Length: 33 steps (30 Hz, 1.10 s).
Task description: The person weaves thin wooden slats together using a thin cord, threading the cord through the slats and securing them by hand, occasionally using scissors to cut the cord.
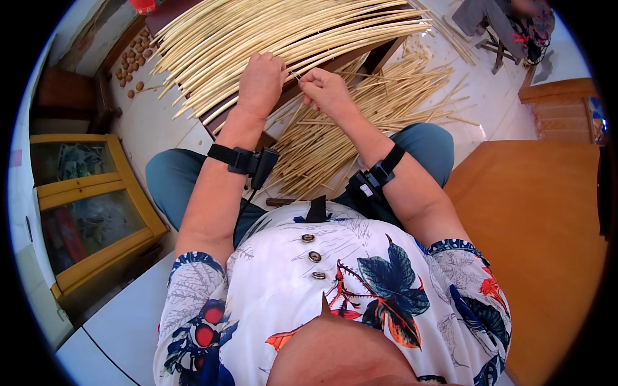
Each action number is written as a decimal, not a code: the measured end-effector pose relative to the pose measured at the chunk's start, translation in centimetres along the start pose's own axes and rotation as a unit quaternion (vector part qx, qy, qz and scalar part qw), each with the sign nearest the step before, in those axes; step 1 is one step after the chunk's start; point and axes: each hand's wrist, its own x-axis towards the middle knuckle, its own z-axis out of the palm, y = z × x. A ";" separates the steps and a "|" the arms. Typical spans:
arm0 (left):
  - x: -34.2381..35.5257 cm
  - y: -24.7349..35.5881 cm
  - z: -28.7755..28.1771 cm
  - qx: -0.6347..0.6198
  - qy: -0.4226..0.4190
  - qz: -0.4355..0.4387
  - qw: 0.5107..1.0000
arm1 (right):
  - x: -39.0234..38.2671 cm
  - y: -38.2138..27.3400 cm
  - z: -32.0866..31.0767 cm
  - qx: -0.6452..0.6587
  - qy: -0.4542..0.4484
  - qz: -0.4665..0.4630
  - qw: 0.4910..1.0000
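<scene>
Pale, slender stalks [257, 38] lie side by side in a long mat on a dark reddish-brown table [215, 116]. Bits of thin white string [294, 75] show between the stalks and between my hands. At the mat's near edge, my left hand [262, 80] is closed, its fingers bent down against the nearest stalks; what it pinches is mostly hidden behind the hand. Just to its right, my right hand [325, 93] pinches thumb to forefinger on the string. The two hands are close together but apart. Both forearms carry black straps with small devices.
Many loose stalks [360, 128] are heaped on the floor between my knees and beyond the table. Round brown, walnut-like things [133, 59] are scattered at far left. A yellow-framed glass cabinet [119, 186] stands left, an orange-brown wooden surface [528, 238] right. Another person [505, 29] sits far right.
</scene>
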 end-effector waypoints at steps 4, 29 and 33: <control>0.1 -0.1 -0.3 -0.004 -0.014 0.004 1.000 | -0.1 -0.5 0.1 -0.001 0.003 0.010 1.000; 0.0 0.0 0.3 0.001 0.026 -0.012 1.000 | 0.0 0.0 0.0 -0.008 0.010 0.003 1.000; -0.2 0.1 0.5 -0.010 0.050 -0.007 0.999 | 0.1 0.2 0.1 0.003 0.008 0.005 1.000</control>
